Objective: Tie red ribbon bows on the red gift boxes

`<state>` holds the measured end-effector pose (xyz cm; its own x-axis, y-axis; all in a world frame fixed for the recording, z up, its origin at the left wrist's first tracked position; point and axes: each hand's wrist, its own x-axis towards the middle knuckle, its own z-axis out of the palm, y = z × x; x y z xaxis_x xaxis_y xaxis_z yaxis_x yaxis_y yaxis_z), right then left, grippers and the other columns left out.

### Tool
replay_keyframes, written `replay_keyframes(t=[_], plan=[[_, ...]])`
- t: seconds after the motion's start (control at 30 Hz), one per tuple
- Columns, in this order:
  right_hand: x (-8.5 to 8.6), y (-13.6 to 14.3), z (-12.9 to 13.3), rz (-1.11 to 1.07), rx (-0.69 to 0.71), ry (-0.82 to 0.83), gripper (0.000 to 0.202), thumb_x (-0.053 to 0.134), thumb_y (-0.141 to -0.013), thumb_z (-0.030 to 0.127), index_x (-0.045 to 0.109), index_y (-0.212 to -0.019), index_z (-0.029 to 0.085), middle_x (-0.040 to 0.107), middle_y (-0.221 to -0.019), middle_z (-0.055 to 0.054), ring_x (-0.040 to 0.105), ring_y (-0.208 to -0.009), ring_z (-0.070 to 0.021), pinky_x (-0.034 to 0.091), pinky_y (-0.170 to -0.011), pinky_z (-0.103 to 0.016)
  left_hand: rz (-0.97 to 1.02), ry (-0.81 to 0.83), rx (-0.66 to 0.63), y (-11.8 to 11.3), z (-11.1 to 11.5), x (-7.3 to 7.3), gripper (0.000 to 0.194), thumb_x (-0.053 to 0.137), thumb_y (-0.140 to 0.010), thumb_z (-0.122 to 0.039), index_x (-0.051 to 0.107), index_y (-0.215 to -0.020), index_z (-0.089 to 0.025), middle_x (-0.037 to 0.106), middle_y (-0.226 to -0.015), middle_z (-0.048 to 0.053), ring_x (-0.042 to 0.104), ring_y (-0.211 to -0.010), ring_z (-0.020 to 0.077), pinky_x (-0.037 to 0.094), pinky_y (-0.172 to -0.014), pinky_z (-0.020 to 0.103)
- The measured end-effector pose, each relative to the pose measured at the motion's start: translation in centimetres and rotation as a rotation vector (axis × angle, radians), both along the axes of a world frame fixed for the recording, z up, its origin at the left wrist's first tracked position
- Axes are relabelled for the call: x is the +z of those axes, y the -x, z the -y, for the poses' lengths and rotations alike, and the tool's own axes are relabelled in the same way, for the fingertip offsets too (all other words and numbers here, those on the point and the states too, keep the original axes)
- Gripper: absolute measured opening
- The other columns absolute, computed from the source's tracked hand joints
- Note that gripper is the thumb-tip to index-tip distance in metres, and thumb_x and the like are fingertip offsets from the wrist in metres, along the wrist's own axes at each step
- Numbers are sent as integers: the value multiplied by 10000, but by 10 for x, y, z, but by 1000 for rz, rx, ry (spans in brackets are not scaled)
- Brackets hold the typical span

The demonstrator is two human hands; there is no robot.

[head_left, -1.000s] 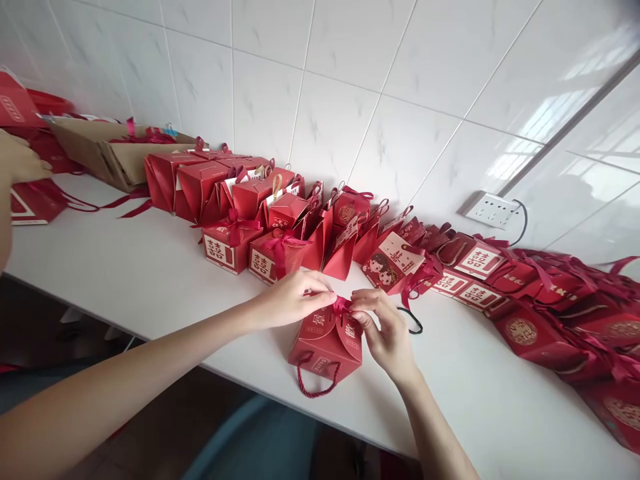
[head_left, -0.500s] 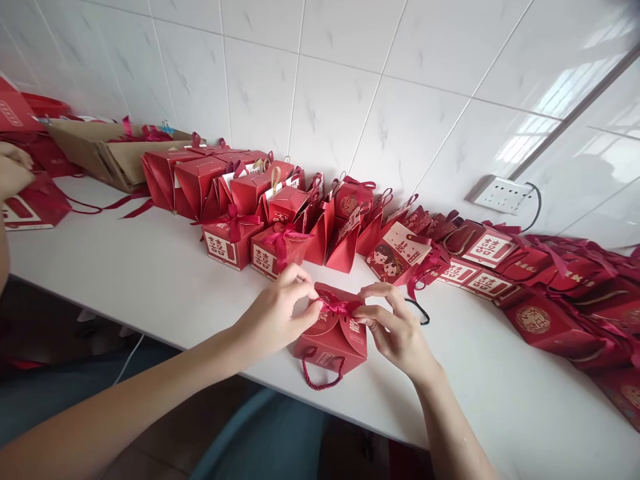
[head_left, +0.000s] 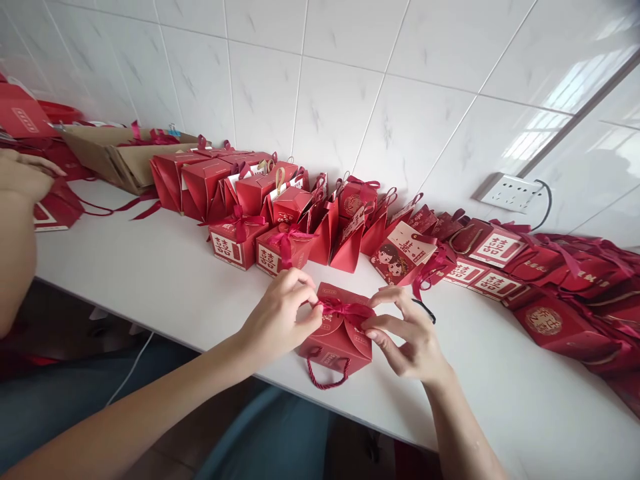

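A red gift box (head_left: 327, 350) with gold print and a twisted cord handle (head_left: 327, 385) sits near the table's front edge. Across its top runs a dark red ribbon (head_left: 345, 309), knotted in the middle. My left hand (head_left: 287, 313) pinches the ribbon's left side between thumb and forefinger. On the other side, my right hand (head_left: 407, 333) has thumb and fingertips closed on the ribbon's right loop. Just behind stand two tied boxes with white labels, one at the left (head_left: 235, 245) and one nearer my hands (head_left: 281, 253).
Red boxes (head_left: 200, 183) line the tiled wall, with a stacked pile (head_left: 565, 323) at the right. A cardboard box (head_left: 107, 153) of ribbons is at the left. Another person's arm (head_left: 20, 220) reaches in there beside a red box (head_left: 60, 208). A power strip (head_left: 513, 192) is on the wall.
My right hand has moved slightly right and drawn the ribbon loop out wider. My left hand keeps its pinch. The view has shifted a little, and the other person's arm shows more.
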<state>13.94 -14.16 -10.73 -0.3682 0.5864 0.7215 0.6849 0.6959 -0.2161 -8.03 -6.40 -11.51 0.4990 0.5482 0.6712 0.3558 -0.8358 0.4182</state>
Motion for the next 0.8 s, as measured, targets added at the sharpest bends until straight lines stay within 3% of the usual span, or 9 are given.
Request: replay_keyframes(t=[0.17,0.27,0.4,0.53,0.7,0.8], plan=[[-4,1,-5,-281,-127,84,204,475,-918,184,623,-777,188,557,-888,-56,565,-827,-167,455,-714,-298,-40,-8,53,-6,5,-2,67,526,-810,-167,553,-749,-180,523,-836,30,517,-811,175,446,-804,346],[5,9,-13,-356,-228,197,243,465,-938,255,618,-759,194,583,-879,-53,583,-848,-168,463,-738,-286,-46,54,90,-10,10,-3,114,517,-838,-210,562,-737,-180,531,-787,26,517,-777,180,437,-791,365],[31,30,-27,-188,-278,427,178,531,-901,291,650,-806,199,620,-951,-60,603,-877,-179,465,-790,-305,-28,124,167,-16,16,-3,217,511,-873,-252,534,-669,-178,529,-708,11,524,-723,173,418,-741,343],[51,46,-40,59,-243,569,119,593,-847,215,707,-863,186,633,-986,-72,613,-883,-183,467,-822,-315,20,147,220,-21,23,-4,241,508,-867,-212,491,-629,-177,522,-640,-12,529,-664,153,387,-699,311],[55,45,-48,154,-129,681,179,589,-783,83,724,-797,200,673,-958,-47,626,-891,-171,473,-789,-271,55,229,229,-25,30,-5,257,494,-859,-199,433,-610,-179,515,-569,-42,498,-552,119,369,-666,298],[48,45,-48,83,-217,661,133,567,-810,145,690,-772,179,683,-911,-47,631,-821,-172,469,-739,-280,51,232,253,-25,33,-5,277,469,-859,-204,396,-592,-187,499,-554,-36,493,-550,126,374,-669,306]])
